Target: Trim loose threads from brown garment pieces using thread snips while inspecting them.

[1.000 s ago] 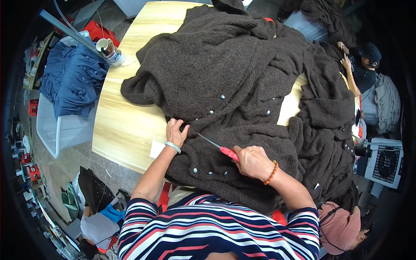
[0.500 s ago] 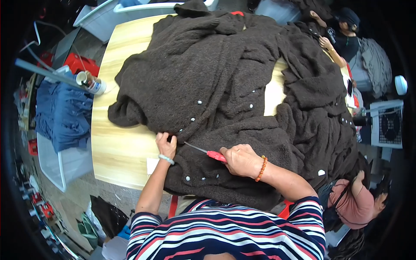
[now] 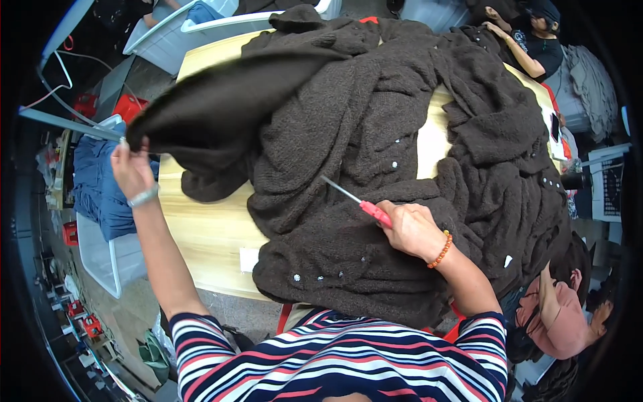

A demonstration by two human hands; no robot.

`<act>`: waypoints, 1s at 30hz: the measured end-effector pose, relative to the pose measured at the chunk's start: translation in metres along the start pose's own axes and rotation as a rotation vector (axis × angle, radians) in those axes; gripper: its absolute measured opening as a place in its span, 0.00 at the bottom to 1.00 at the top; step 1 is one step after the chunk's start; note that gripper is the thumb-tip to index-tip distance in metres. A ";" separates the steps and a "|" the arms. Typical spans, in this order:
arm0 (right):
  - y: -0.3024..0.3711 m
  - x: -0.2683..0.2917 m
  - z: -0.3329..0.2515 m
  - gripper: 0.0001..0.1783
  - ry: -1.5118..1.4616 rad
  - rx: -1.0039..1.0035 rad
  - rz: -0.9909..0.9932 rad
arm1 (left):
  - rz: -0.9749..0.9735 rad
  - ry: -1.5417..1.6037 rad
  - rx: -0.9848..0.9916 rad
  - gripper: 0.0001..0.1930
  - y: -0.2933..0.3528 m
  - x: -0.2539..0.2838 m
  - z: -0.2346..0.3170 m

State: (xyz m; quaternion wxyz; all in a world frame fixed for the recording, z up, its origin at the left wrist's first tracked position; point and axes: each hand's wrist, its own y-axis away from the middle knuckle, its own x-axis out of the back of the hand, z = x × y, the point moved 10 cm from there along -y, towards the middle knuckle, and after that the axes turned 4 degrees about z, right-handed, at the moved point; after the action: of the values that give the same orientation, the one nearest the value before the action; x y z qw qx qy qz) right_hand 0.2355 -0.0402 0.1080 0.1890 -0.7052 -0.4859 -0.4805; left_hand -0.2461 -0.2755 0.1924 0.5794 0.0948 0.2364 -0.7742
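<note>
Dark brown fuzzy knit garments (image 3: 378,100) lie heaped over the table, with small shiny pale buttons or studs on them. Out past the table's left edge, my left hand (image 3: 132,173) pinches the border of a garment panel (image 3: 214,110), which is lifted and blurred by motion. My right hand (image 3: 414,229) is closed round a red-handled tool (image 3: 375,213) with a thin metal shaft. Its shaft points up and left, over the brown cloth near the middle. Whether the tip touches the fabric, I cannot tell.
The pale wooden table (image 3: 207,228) bears a small white paper (image 3: 248,259). Blue clothing (image 3: 100,184) fills a white bin (image 3: 100,258) at the left. Near the far right corner sits a person in a dark cap (image 3: 546,50); another in pink (image 3: 556,308) is at the lower right.
My left hand has moved up and left, raising the garment panel off the heap and swinging it leftward. The right hand, still holding the tool, has shifted slightly right and up.
</note>
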 end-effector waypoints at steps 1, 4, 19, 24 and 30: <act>0.001 0.000 -0.001 0.11 -0.008 0.023 0.000 | 0.112 -0.005 -0.058 0.06 -0.021 0.030 0.007; 0.004 0.001 0.006 0.12 -0.052 0.016 0.030 | 0.192 -0.153 0.088 0.08 -0.041 0.097 -0.045; -0.012 0.012 0.011 0.13 -0.119 -0.066 -0.036 | -0.350 -0.837 -0.349 0.08 0.112 -0.142 0.012; -0.021 0.048 -0.012 0.22 -0.375 0.004 0.119 | -0.872 -0.802 -0.725 0.15 0.251 -0.246 0.028; -0.019 0.066 -0.041 0.42 -0.564 0.108 0.200 | -0.729 -0.505 -0.296 0.11 0.306 -0.249 -0.019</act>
State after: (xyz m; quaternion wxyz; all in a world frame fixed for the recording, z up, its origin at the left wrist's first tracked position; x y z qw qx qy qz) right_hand 0.2025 -0.0288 0.1799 0.1303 -0.8440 -0.4723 -0.2182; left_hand 0.1171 -0.1204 0.2019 0.3163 -0.2696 0.2139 -0.8841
